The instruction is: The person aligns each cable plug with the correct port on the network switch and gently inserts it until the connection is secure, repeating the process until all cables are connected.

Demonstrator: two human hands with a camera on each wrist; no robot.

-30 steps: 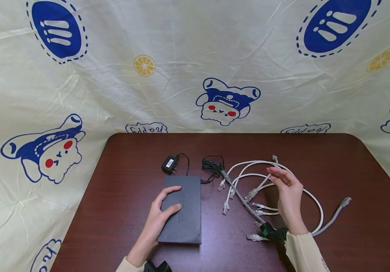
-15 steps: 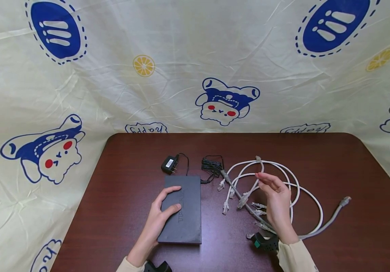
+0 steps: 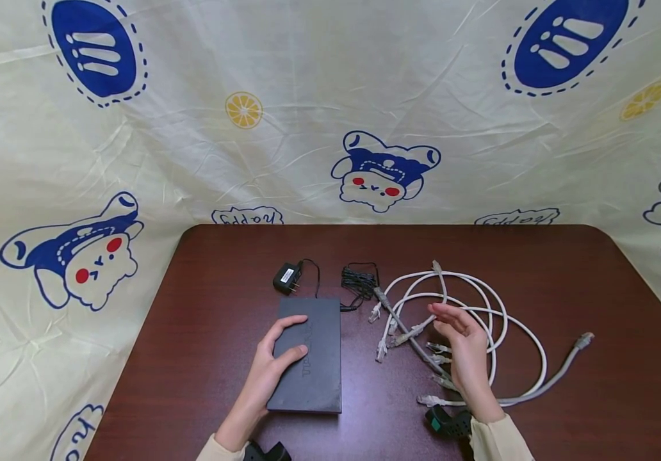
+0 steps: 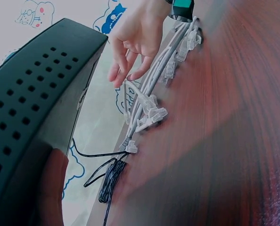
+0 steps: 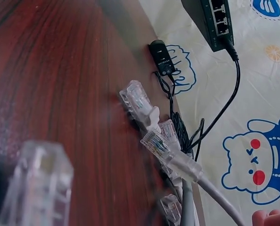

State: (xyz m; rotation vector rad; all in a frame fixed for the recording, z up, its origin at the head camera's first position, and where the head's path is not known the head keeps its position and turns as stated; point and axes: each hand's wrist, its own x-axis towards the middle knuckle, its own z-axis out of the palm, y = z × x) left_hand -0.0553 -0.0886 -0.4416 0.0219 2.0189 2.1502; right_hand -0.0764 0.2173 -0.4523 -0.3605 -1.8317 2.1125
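My left hand grips a dark flat network switch by its left side, with the thumb and a finger on its upper face. In the right wrist view, ports show on the switch's edge and a black lead runs from it. My right hand pinches a short light-coloured network cable between thumb and fingertips, above the other cables. One clear plug of this cable points toward the switch, and its other plug points to the far side. The switch appears raised off the table.
Several white and grey network cables lie looped on the brown table. A black power adapter and a bundled black lead lie behind the switch. A printed cloth hangs behind the table.
My right hand has moved left and a little nearer to me, carrying the short network cable toward the switch. My left hand and the switch stay in place.
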